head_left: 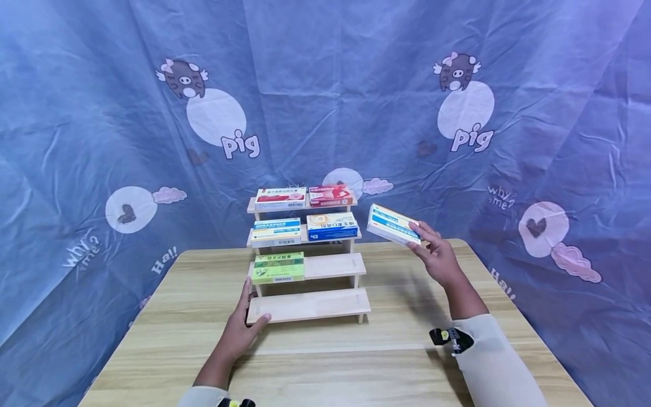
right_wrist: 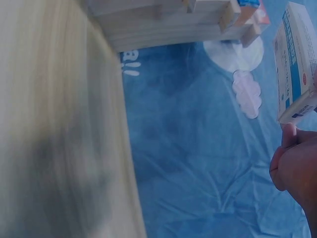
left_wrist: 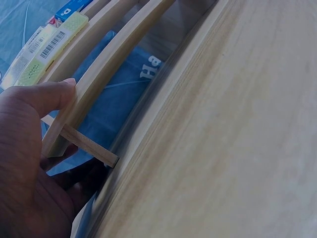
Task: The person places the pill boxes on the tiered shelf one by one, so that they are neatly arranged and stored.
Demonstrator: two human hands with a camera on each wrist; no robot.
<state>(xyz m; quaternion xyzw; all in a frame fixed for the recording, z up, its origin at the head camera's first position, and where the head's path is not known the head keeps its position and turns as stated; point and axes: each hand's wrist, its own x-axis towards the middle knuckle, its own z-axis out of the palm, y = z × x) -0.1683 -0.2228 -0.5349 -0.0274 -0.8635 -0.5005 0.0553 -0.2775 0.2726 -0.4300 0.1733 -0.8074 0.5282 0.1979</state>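
Observation:
In the head view my right hand (head_left: 436,255) pinches one end of a white medicine box (head_left: 394,224) with a blue stripe, held in the air to the right of a stepped wooden rack (head_left: 310,305). The right wrist view shows the same box (right_wrist: 293,64) above the thumb. My left hand (head_left: 241,325) grips the left end of the rack's lowest step, thumb over its front edge, as the left wrist view of this hand (left_wrist: 34,144) also shows. A green medicine box (head_left: 278,268) lies on the step above, at its left.
A similar blue-striped box (head_left: 277,232) and a blue-and-white box (head_left: 333,226) share the second step from the top. On the top step lie a red-and-white box (head_left: 280,198) and a pink-red box (head_left: 330,195). The wooden table (head_left: 396,373) meets a blue printed cloth (head_left: 315,68) behind.

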